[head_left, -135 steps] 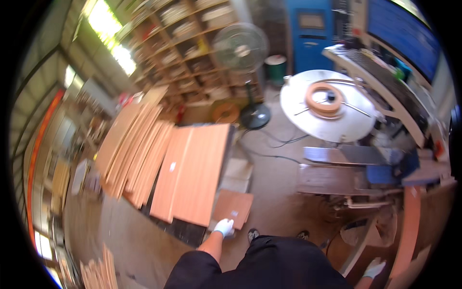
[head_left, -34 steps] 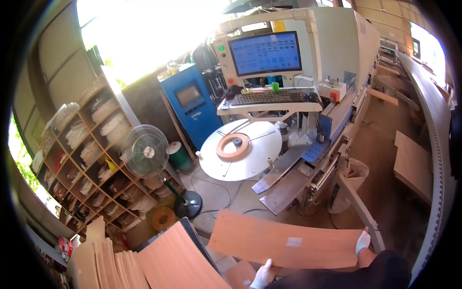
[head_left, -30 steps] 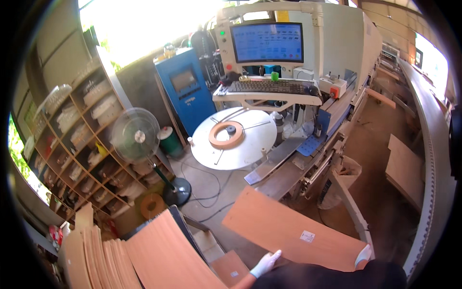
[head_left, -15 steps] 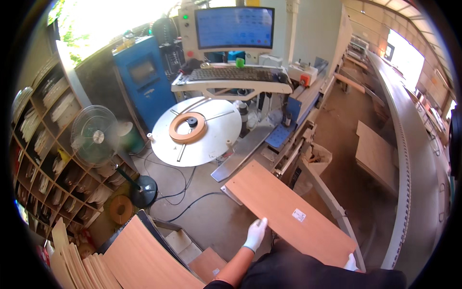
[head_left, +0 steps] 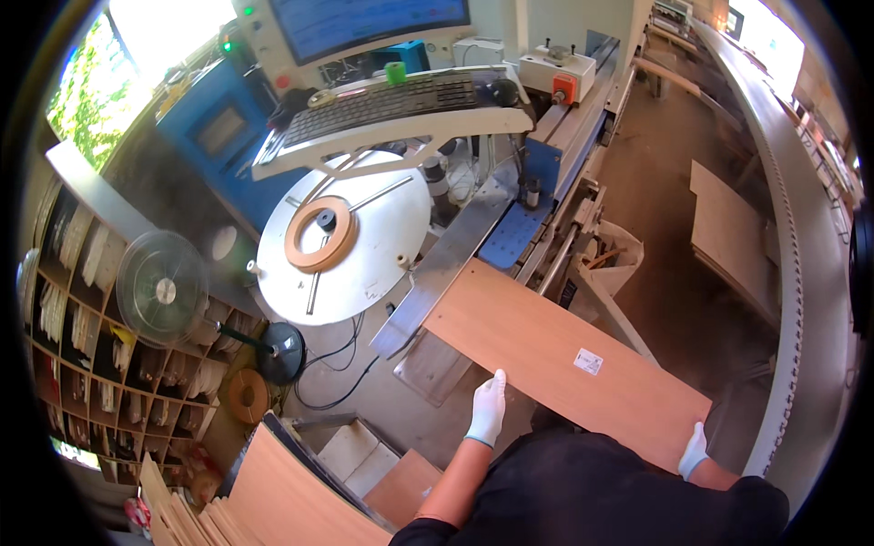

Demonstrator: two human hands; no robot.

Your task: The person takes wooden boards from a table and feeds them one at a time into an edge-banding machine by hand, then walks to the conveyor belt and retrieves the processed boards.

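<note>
Orange-brown board (head_left: 537, 338): left grip (head_left: 488, 408) grasps its near edge, right grip (head_left: 694, 452) its right end

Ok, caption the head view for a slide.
Gloved left hand and right hand hold a brown board near a white disc.

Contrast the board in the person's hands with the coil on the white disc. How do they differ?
The board is long and rectangular; the coil is a ring. The left hand and right hand hold the board, while the coil lies on the white disc. Both are orange-brown.
</note>
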